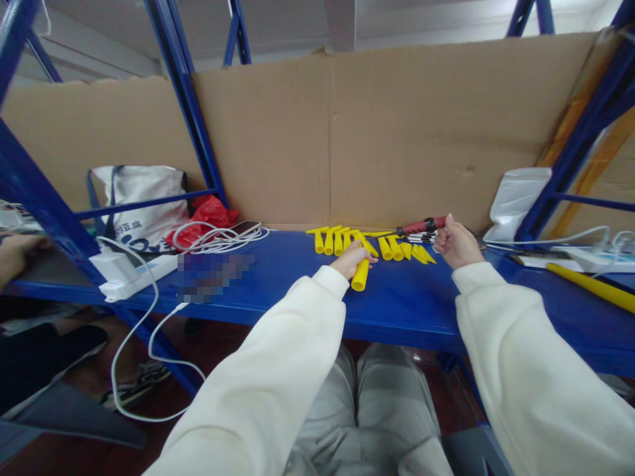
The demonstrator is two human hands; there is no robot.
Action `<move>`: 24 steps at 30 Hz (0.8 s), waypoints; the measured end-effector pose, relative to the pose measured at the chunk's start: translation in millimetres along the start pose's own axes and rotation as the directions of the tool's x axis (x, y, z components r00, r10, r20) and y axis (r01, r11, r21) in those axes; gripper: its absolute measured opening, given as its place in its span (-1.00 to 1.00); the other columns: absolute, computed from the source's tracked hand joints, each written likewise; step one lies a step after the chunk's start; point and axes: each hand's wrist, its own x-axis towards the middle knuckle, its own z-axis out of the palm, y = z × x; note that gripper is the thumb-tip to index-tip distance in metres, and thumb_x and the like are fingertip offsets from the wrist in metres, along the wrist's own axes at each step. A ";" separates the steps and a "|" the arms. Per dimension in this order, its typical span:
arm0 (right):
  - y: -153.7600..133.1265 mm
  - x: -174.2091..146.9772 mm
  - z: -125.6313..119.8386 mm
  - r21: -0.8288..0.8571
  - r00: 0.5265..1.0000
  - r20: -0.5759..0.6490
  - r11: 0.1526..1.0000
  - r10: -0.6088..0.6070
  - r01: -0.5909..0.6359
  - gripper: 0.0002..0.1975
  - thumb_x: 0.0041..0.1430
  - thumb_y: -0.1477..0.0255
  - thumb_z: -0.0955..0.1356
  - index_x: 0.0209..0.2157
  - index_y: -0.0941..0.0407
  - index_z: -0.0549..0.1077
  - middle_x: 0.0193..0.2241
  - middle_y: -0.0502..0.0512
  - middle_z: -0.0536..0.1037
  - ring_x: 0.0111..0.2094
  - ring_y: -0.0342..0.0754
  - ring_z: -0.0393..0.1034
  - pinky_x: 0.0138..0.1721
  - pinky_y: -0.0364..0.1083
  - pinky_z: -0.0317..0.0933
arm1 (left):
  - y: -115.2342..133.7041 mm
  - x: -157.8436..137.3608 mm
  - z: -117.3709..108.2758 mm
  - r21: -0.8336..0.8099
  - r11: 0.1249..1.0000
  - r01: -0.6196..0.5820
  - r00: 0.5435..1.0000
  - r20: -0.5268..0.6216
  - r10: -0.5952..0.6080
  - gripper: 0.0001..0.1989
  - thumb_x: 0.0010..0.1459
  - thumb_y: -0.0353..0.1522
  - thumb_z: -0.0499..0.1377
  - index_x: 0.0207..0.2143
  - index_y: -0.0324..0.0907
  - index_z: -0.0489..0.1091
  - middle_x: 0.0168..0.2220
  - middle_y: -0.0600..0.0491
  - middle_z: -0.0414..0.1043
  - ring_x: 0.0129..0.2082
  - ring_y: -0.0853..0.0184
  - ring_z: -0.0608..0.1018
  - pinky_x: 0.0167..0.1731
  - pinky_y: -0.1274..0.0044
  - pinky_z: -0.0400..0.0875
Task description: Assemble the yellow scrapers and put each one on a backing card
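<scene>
My left hand (350,260) is closed round a short yellow tube (360,275), whose round open end faces me. Just behind it, several similar yellow tubes (328,240) lie in a row, some with flat yellow strips across their far ends. To its right are more tubes (395,249) and small pointed yellow pieces (419,254). My right hand (459,244) is curled shut above the shelf. A red-handled screwdriver-like tool (421,226) reaches its thumb side, its thin shaft pointing left. Whether the fingers grip it, or something small, I cannot tell.
On the blue shelf (297,297), left, lie coiled white cable (223,239), a red bag (208,215), a power strip (136,277) and a blurred-out object. A long yellow tube (595,287) lies right. Cardboard (397,132) stands behind. Another person's hand (17,261) shows far left.
</scene>
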 end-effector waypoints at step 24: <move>9.7 11.3 -4.9 0.076 0.976 -0.198 0.992 -0.086 0.103 -0.63 -0.01 0.38 0.45 -0.58 0.05 0.14 -0.79 -0.19 0.06 -0.77 -0.20 0.09 -0.74 -0.17 0.17 | 5.5 -14.7 6.8 -0.007 1.000 0.019 1.000 -0.019 -0.019 -0.06 -0.13 -0.71 0.10 0.33 -0.10 0.02 0.10 -0.17 0.40 -0.26 0.28 0.64 -0.53 0.64 0.39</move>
